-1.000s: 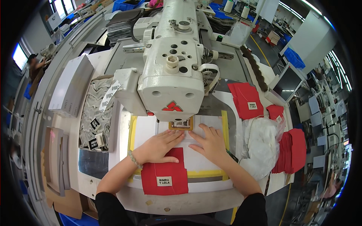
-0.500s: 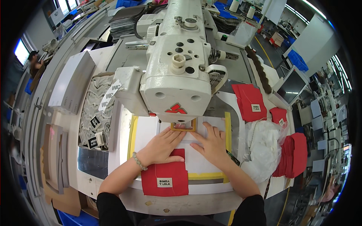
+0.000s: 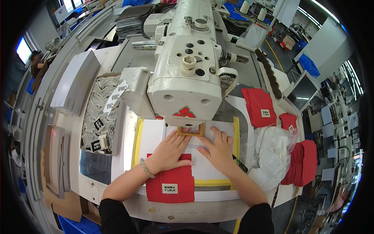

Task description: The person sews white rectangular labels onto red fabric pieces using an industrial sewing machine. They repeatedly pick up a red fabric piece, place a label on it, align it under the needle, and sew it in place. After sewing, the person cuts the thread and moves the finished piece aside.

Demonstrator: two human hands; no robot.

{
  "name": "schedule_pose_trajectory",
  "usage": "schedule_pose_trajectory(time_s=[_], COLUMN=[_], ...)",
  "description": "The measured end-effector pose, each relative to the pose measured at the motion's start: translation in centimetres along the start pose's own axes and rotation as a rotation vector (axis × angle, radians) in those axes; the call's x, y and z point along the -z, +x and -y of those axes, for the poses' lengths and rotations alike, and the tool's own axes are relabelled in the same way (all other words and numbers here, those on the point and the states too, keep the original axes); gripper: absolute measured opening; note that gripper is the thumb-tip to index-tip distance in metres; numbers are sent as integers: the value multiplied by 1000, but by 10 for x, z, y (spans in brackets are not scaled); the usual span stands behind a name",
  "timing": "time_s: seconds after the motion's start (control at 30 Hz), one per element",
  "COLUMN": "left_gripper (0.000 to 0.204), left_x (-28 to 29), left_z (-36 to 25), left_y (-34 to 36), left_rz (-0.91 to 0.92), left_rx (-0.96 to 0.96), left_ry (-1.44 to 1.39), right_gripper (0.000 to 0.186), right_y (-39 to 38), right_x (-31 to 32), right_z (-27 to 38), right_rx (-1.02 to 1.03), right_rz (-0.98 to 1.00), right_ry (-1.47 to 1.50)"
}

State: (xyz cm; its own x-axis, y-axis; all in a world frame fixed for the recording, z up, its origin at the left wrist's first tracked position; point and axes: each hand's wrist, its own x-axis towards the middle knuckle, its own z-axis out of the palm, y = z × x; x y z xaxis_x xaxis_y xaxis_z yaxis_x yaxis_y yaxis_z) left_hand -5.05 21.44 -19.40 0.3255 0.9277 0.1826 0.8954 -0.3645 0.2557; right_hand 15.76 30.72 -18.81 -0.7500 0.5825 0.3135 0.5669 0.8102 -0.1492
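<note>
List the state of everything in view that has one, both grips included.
left grip: open, palm down, thumb over the red piece
right grip: open, palm down, fingers spread
red piece: flat, partly covered by the left grip
machine: running or stopped, cannot tell
frame: raised or lowered, cannot tell
long box: closed
bag: crumpled
monitor: dark

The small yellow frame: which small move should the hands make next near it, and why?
Perhaps ease the left hand and right hand slightly back: some fingertips of each lie very close to the yellow frame, beneath the machine head.
</note>
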Motion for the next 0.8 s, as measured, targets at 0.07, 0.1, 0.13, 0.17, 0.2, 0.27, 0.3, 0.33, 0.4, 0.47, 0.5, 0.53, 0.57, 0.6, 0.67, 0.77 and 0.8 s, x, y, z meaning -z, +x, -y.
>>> schedule_pose_trajectory(time_s=[0.07,0.1,0.13,0.17,0.2,0.27,0.3,0.33,0.4,0.47,0.5,0.53,0.57,0.6,0.67,0.77,0.8], left_gripper=[98,98,98,99,99,100,101,102,103,105,105,106,107,108,107,108,109], left_x=[-3,-5,-6,-7,-8,-7,-7,-7,-8,-11,-12,-12,-12,-11,-12,-16,-18], left_z=[-2,-4,-5,-6,-7,-11,-13,-15,-20,-22,-23,-24,-25,-25,-25,-26,-27], left_y=[0,0,0,0,0,2,3,3,5,6,6,7,8,9,9,8,8], left_rz=[-7,-11,-17,-22,-27,-48,-58,-59,-61,-88,-101,-97,-93,-88,-124,-161,-169], left_rx=[26,39,49,60,71,95,108,132,174,208,225,246,267,288,296,330,344], left_ry=[9,13,10,6,1,18,27,21,6,53,77,83,90,97,103,120,127], right_gripper=[44,44,44,44,44,45,45,45,45,45,44,44,44,44,44,44,43], right_y=[0,-1,-1,0,0,0,0,0,0,-1,-1,-1,-1,-1,-1,-2,-2], right_x=[-1,-1,-1,0,0,0,-1,-1,-1,-1,-1,0,0,0,1,1,1], right_z=[0,0,0,0,0,-1,-1,-1,-1,0,0,0,0,0,1,2,2], right_rx=[0,-1,-2,-3,-4,-2,-2,-2,-6,-10,-10,-11,-11,-12,-12,-23,-21], right_rz=[-4,-4,-5,-4,-4,-4,-3,-3,1,8,7,7,6,3,-3,8,-4], right_ry=[-2,-2,-1,0,-2,-5,-2,1,-1,-4,-4,-4,-4,-6,-11,-12,-13])
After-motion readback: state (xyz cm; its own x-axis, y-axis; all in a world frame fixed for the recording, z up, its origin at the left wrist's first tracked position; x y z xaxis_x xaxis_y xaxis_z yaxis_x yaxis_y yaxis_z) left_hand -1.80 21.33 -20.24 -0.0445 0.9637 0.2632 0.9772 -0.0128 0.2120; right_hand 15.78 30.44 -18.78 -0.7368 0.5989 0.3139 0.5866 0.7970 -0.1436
